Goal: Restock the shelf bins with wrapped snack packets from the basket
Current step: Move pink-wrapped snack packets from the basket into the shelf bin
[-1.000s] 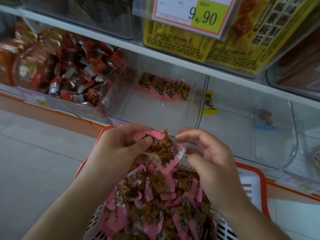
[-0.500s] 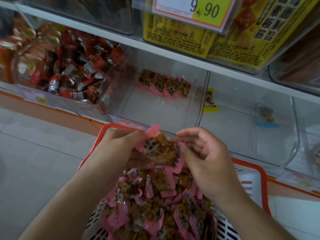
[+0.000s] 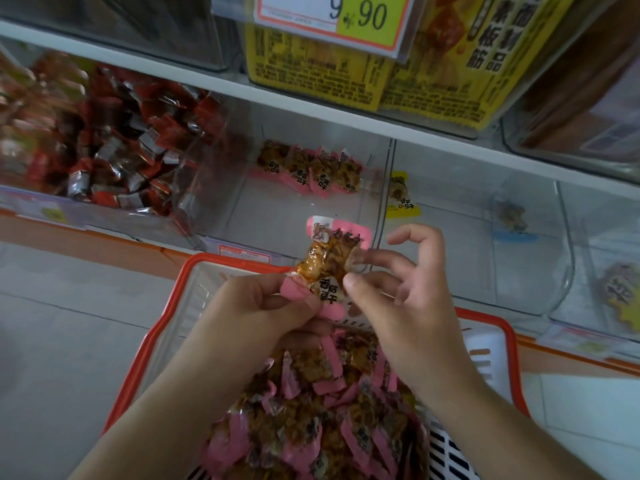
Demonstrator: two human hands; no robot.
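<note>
A red-rimmed white basket (image 3: 162,327) sits below me, heaped with pink-edged snack packets (image 3: 311,420). My left hand (image 3: 256,306) grips a small bunch of these packets at their lower end. My right hand (image 3: 405,303) pinches the right side of the topmost pink packet (image 3: 329,261) between thumb and forefinger, its other fingers spread. The bunch is held above the basket's far rim, in front of a clear shelf bin (image 3: 242,216) that holds a short row of the same pink packets (image 3: 311,171) at its back.
The clear bin (image 3: 104,133) to the left is full of red and silver wrapped sweets. To the right, a bin holds one yellow packet (image 3: 401,195) and another holds a blue-edged packet (image 3: 512,220). Yellow boxes (image 3: 381,71) and a 9.90 price tag (image 3: 339,15) sit on the shelf above.
Both hands have lifted the bunch of pink packets higher and toward the shelf bin. My right hand's fingers have spread, now pinching the top packet by its side.
</note>
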